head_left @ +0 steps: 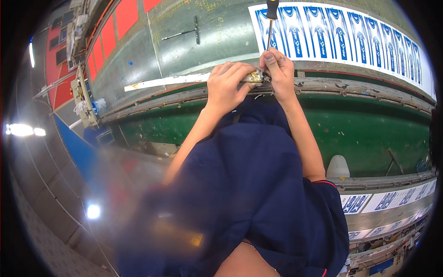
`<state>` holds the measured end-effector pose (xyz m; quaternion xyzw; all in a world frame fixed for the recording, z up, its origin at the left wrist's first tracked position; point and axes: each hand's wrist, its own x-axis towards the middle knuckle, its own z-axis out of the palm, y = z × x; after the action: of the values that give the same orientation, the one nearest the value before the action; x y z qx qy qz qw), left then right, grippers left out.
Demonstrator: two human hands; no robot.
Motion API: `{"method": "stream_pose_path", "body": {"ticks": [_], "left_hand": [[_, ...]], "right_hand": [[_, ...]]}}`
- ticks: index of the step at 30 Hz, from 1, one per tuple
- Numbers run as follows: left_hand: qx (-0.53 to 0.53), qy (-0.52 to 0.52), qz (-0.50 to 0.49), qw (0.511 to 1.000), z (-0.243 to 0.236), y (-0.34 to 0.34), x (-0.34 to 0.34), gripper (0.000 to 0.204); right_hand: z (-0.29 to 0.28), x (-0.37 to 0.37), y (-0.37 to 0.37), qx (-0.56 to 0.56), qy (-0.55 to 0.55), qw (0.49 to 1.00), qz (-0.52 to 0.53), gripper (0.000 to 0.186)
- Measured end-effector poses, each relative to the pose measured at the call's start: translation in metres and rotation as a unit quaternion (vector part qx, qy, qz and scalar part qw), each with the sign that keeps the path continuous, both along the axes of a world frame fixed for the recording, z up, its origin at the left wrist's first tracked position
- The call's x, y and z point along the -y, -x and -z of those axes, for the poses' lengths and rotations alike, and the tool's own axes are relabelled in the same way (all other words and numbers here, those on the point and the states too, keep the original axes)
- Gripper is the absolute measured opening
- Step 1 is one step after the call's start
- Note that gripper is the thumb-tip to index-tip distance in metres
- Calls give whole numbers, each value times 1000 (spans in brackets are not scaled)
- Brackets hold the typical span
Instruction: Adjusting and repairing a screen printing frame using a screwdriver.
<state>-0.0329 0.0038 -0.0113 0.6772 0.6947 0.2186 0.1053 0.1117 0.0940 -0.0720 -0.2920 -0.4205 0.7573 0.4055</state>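
Observation:
A long, narrow bar (168, 81), whitish and smeared, lies along the near edge of the table. My left hand (225, 87) is wrapped over its right part, fingers curled round it. The bar's yellowish, crusted end (254, 76) sticks out between my hands. My right hand (280, 74) is closed beside that end, thumb and fingers pinching the thin metal shaft of a screwdriver (272, 10). Its black and yellow handle points away from me, above the fingers. Where the screwdriver's shaft ends is hidden by my right hand.
A long printed sheet with blue patterns (323, 54) lies on the table (221, 32) at the right. A thin black tool (197, 30) rests farther back. Red panels (127, 18) lie at the far left. A rail (152, 100) runs along the near edge.

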Motion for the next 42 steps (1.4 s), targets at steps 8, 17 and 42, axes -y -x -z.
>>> {"method": "stream_pose_path", "body": {"ticks": [8,17,42], "left_hand": [[-6,-4,7,1000,-3,2,-5,34],[-9,4,5,1000,-3,4,-4,33],[-10,-1,-4,1000,1,5,-4,34]], "right_hand": [[6,-8,7,-50,37,997,-40,50],[9,-16,5,-67,28,989,-128,49],[20,-2,-30,23,63,998,21,32]]}}
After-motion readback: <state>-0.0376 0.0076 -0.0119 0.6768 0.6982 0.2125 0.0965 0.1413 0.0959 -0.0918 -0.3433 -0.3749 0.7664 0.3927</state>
